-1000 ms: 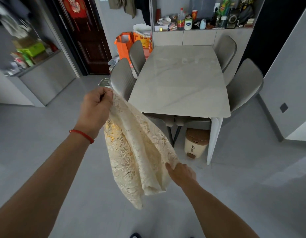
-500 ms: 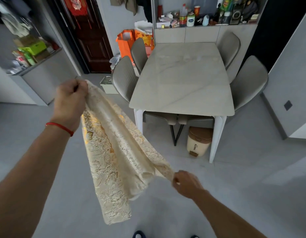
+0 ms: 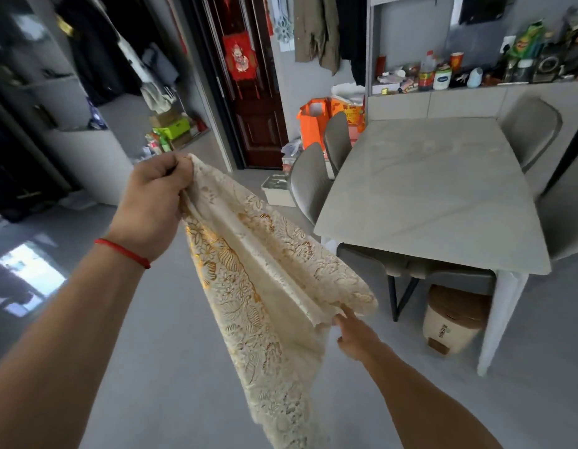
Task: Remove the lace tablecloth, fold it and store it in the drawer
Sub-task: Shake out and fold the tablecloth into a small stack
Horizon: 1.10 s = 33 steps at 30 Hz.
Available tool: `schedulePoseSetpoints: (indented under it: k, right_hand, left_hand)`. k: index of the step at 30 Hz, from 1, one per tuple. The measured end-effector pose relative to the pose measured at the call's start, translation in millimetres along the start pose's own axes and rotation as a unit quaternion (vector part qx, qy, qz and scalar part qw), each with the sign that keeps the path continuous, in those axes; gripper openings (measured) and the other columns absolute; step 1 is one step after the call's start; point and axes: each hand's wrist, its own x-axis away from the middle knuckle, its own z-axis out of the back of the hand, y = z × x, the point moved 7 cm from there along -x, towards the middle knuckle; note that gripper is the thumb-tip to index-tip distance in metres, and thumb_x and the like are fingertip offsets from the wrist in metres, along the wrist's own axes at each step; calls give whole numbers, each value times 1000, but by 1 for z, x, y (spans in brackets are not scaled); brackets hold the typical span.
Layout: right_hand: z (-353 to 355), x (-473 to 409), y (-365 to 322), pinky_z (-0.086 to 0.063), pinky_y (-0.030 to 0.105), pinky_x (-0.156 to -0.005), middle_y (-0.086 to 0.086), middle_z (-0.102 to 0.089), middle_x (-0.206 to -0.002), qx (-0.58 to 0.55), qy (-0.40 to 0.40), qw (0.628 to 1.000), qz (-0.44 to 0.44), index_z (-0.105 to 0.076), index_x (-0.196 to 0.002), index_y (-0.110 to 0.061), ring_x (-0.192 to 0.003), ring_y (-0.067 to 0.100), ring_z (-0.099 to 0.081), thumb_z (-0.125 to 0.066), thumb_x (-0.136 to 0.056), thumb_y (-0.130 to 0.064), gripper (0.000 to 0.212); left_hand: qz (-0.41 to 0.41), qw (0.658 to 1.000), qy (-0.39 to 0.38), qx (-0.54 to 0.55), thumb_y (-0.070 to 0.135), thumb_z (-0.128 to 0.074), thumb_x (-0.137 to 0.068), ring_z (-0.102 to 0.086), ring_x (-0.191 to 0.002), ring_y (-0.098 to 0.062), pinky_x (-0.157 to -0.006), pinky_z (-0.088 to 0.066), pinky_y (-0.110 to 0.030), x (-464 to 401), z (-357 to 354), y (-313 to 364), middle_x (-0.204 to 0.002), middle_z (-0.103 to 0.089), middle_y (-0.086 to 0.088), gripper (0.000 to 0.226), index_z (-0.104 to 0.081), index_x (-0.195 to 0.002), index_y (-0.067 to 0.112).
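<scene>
1. Left hand (image 3: 153, 202), with a thin red cord bracelet (image 3: 122, 252) at the wrist: raised at the left of the scene, fingers curled tight around a bunched top corner of the cloth.
2. Cream lace tablecloth with a gold floral pattern (image 3: 265, 286): off the table and held in the air, draped in loose folds from the left hand down to the right; its free end hangs lower, toward the near floor.
3. Right hand (image 3: 354, 335): lower and nearer, at the lower right edge of the cloth. The fingertips (image 3: 341, 317) touch that edge; the lace covers them, so whether they pinch it cannot be told.
4. Pale grey marble-look rectangular dining table (image 3: 427, 196): at the right, well apart from the cloth, its top bare.
5. Grey upholstered chairs (image 3: 308, 186): 2 along the left side of the table, others on the far and right sides.
6. Cream plastic waste bin with a brown lid (image 3: 452, 315): on the floor beneath the near end of the table.
7. Dark red panelled door (image 3: 252, 92): at the far wall, left of an orange paper bag (image 3: 313, 124).
</scene>
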Motion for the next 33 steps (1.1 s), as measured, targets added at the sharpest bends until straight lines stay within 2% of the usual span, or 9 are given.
schedulePoseSetpoints:
  k: [7, 13, 16, 19, 22, 26, 29, 31, 33]
  right_hand:
    - [-18, -20, -9, -55, 23, -90, -5, 19, -173, 32, -14, 996, 81, -59, -130, -35, -153, 19, -36, -61, -97, -3, 46]
    - [-50, -25, -31, -31, 25, -120, 1, -24, -170, -4, -85, 992, 90, -39, -156, -21, -153, 19, -35, -49, -104, -4, 55]
    - [-52, -22, -48, -40, 21, -104, 8, -47, -153, -25, -75, 993, 89, -42, -150, -11, -140, 24, -49, -49, -105, -10, 46]
    - [-35, -18, -49, -50, 32, -89, 15, -69, -118, -56, -48, 995, 71, -68, -116, -3, -111, 29, -67, -62, -98, -13, 22]
    - [-7, -8, -30, -49, 37, -74, 2, -64, -87, -112, 17, 990, 86, -59, -94, -10, -78, 19, -62, -67, -91, -6, 10]
    - [24, 8, -5, -44, 33, -109, 12, -65, -134, -61, 45, 991, 111, -65, -134, -2, -126, 30, -61, -64, -99, -5, 35]
    - [59, 16, 28, -46, 38, -92, 22, -69, -115, -34, 91, 992, 86, -75, -114, 3, -109, 38, -65, -61, -101, -6, 21]
    - [91, 24, 58, -46, 42, -83, 21, -66, -106, -40, 133, 989, 60, -74, -107, 3, -98, 38, -65, -61, -101, -5, 17]
    - [120, 36, 84, -49, 44, -84, 15, -67, -105, -34, 158, 986, 39, -70, -109, -1, -97, 33, -66, -58, -104, -11, 17]
  left_hand:
    - [37, 999, 0, 24, 2, -41, -107, -53, -76, -23, -76, -44, -39, 9, 31, -10, -83, -50, -12, 32, -53, -78, 9]
    - [39, 999, -12, 26, 6, -42, -108, -63, -75, -19, -72, -55, -32, 12, 23, -6, -81, -60, -9, 20, -57, -95, 1]
    - [30, 999, 2, 27, 9, -46, -106, -62, -76, -23, -69, -54, -32, 10, 33, -7, -80, -60, -11, 24, -59, -89, 1]
    - [24, 998, 50, -25, 9, -48, -102, -46, -74, -27, -67, -37, -38, 1, 65, -24, -85, -49, -16, 16, -58, -91, 2]
    - [60, 987, 131, -78, 3, -45, -103, -42, -67, -25, -62, -33, -36, -5, 105, -63, -78, -47, -15, 28, -55, -77, 9]
    - [127, 958, 217, -138, -3, -42, -97, -45, -39, -13, -49, -34, -28, -4, 138, -128, -47, -46, -5, 38, -49, -62, 10]
    - [182, 933, 268, -157, 0, -45, -95, -50, -46, -13, -49, -40, -25, 0, 162, -174, -37, -50, 4, 34, -57, -64, 7]
    - [211, 917, 301, -154, 4, -48, -96, -52, -69, -20, -45, -39, -19, 4, 178, -203, -51, -52, -3, 24, -67, -82, -1]
    - [245, 909, 302, -149, 2, -49, -97, -53, -69, -17, -39, -35, -15, 7, 184, -233, -51, -51, -3, 21, -69, -95, -5]
